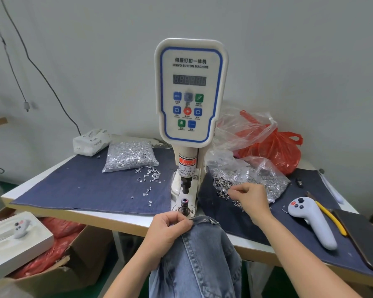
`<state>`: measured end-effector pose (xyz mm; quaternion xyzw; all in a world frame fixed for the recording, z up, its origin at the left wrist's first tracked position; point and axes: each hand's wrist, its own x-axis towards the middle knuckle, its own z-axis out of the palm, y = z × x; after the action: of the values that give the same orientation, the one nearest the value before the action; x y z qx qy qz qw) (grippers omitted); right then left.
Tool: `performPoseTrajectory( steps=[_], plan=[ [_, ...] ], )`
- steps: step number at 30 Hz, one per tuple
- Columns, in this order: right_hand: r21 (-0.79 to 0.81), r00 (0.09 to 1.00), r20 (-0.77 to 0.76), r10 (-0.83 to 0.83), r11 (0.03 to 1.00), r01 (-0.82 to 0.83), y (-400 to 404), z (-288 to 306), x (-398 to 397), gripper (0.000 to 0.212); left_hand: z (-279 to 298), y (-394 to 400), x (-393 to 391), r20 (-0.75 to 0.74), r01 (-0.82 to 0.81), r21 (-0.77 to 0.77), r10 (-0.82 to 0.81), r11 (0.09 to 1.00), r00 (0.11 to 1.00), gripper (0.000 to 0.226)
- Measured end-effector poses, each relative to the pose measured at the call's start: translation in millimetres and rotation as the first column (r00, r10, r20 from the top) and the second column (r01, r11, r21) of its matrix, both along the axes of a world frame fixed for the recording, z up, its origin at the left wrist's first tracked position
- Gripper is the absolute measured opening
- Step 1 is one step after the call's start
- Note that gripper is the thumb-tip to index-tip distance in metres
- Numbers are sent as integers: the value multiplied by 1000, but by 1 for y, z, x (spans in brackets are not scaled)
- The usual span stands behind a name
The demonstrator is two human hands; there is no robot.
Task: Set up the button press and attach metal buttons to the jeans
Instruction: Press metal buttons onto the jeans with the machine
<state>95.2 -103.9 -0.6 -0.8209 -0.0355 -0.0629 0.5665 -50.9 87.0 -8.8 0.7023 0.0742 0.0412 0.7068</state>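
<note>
A white servo button machine [191, 93] stands at the middle of the table, its lower die [184, 204] just under the punch. Blue jeans [196, 254] hang over the table's near edge below the die. My left hand [170, 227] grips the jeans' waistband right in front of the die. My right hand [249, 195] reaches into loose metal buttons [226, 193] spilling from a clear bag [256, 177], its fingertips pinched together among them. A bag of silver tacks [130, 155] lies left of the machine, with loose tacks [150, 175] scattered beside it.
Dark denim cloth [84, 186] covers the table. A grey handheld controller [312, 220], yellow-handled pliers [332, 218] and a dark phone [362, 237] lie at the right. A red plastic bag [276, 151] sits behind. Cardboard boxes [58, 272] stand on the floor at left.
</note>
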Motion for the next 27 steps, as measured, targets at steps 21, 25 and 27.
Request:
performPoseTrajectory(
  steps=[21,25,27],
  plan=[
    [625,832,-375,410,774,-100,75,25,-61,8,-5,6,-5,-9,-14,-15,14,1000,1000,20],
    [668,815,-388,431,740,-73,78,26,-60,7,-6,7,-6,-10,-21,-28,20,999,1000,24],
    [694,805,-396,442,718,-53,79,27,-58,6,-5,7,-6,-12,-18,-21,18,1000,1000,22]
  ],
)
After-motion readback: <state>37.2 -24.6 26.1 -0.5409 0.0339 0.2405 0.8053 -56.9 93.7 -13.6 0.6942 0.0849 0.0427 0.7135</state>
